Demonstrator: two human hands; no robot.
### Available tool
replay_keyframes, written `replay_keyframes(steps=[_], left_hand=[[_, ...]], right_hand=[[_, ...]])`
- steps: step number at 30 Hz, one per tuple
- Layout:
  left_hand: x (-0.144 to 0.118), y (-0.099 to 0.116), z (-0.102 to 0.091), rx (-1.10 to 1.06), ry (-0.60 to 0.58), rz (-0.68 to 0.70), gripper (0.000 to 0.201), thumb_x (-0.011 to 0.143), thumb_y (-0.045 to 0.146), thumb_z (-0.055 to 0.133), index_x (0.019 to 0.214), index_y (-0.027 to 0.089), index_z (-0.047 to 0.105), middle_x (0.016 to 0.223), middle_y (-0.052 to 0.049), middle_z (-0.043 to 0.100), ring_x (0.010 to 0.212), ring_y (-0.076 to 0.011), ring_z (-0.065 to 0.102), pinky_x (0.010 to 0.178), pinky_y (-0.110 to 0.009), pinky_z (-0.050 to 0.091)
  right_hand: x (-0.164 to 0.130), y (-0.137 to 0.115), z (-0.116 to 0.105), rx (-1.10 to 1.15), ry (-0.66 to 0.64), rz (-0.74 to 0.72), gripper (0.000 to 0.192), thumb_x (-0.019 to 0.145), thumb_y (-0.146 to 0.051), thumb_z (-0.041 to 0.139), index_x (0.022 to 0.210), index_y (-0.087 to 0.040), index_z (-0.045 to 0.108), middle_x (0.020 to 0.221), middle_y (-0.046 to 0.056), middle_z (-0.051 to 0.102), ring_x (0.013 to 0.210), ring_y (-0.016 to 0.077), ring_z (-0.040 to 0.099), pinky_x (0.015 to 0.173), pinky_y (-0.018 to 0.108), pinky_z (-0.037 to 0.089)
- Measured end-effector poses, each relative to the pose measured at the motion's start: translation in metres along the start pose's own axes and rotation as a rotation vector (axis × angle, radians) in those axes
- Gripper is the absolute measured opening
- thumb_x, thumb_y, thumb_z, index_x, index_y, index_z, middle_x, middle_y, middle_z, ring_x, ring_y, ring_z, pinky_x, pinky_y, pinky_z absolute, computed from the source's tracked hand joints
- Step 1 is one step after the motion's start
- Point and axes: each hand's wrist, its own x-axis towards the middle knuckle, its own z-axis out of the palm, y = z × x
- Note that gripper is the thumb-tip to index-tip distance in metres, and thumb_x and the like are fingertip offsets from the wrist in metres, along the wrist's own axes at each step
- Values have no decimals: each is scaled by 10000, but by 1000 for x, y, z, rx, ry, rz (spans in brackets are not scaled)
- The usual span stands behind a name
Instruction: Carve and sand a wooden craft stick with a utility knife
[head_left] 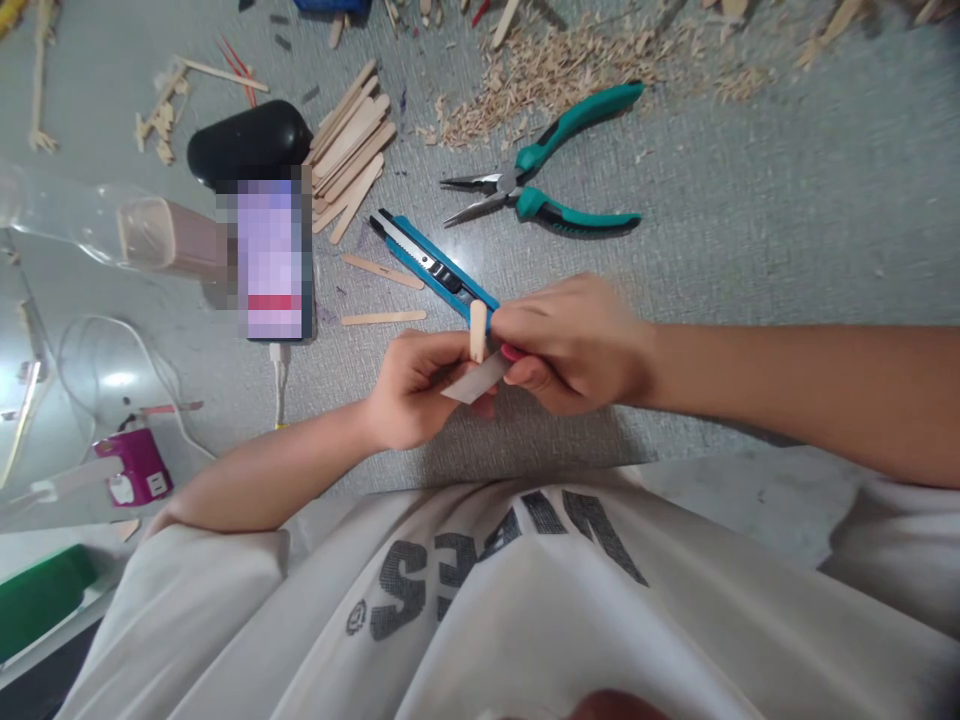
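Note:
My left hand (415, 388) is closed around a short wooden craft stick (478, 325), whose rounded end points up past the fingers. In the fist of my right hand (574, 345) is a knife with a flat grey blade (476, 380), a bit of red showing where the fingers grip it. The blade crosses just in front of the stick, close to my left fingers; whether its edge touches the wood I cannot tell. Just beyond both hands lies a blue utility cutter (435, 265), partly hidden by my right hand. Two loose craft sticks (384, 318) rest to its left.
Green-handled long-nose pliers (517, 185) lie spread beyond my right hand. Wood shavings (540, 85) cover the far table. A pile of craft sticks (352, 140), a black case (247, 142), a plugged-in phone (270, 260), a clear bottle (142, 230) and a purple charger (135, 468) occupy the left.

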Motion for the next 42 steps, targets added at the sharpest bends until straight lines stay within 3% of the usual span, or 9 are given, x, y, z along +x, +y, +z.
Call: replay_keyframes(steps=[11,15,19,25,28,31,34,37,42], left_hand=[[4,7,3,271,53,219,303,1140,216,811,848,174,743,659,33,760,533,-52,646,542,-123,464],[4,-3,8,169,115,260,355,1224,307,684,887,195,690,666,31,702,538,-63,617,557,-156,485],[6,-12,10,-18,326,263,433,1267,424,603,884,222,589,644,71,508,477,-56,444,468,-159,380],[9,-18,8,-21,241,398,306,1130,238,765,1048,277,473,838,93,401,592,-54,360,528,-144,361],[9,-19,6,115,202,446,347,1076,115,737,1077,284,434,902,70,453,687,-74,424,586,-151,403],[9,-17,5,168,140,497,414,993,63,764,1070,285,423,928,55,490,719,-85,468,595,-166,434],[9,-15,7,185,-3,550,447,941,45,789,1070,289,437,880,71,511,673,-87,501,573,-187,450],[6,-15,13,165,-138,592,415,951,92,804,1082,286,462,800,94,537,583,-78,488,524,-212,402],[-1,-13,23,127,-281,697,440,979,200,837,1173,277,450,906,36,604,699,-122,566,609,-239,481]], right_hand=[[3,-4,5,-84,-5,-4,963,1205,-817,-52,1017,-222,681,842,89,732,687,223,562,653,385,259],[5,-1,5,-76,116,-79,828,1260,-769,65,974,-249,643,760,25,644,631,200,502,637,385,274],[4,6,-2,-118,292,-174,745,1297,-700,157,946,-249,634,773,5,629,624,179,481,643,380,327],[5,17,-6,-414,427,234,581,1278,-616,382,1174,-189,763,1086,133,814,914,274,717,741,408,411],[6,19,-4,-537,393,277,378,1245,-453,530,1196,-185,793,1117,145,840,999,308,754,795,421,452],[6,19,-6,-579,459,181,293,1234,-390,598,1116,-202,789,1063,124,848,958,298,759,837,440,490],[4,15,-11,-411,501,-137,348,1269,-494,562,1221,-218,768,1130,115,864,1032,297,794,916,462,556],[3,8,-8,-93,282,-464,510,1283,-615,515,1528,-200,682,1254,123,877,1171,278,825,1044,445,641],[2,0,16,233,150,-553,659,1292,-579,530,1813,-176,520,1472,203,829,1471,294,786,1223,466,665]])
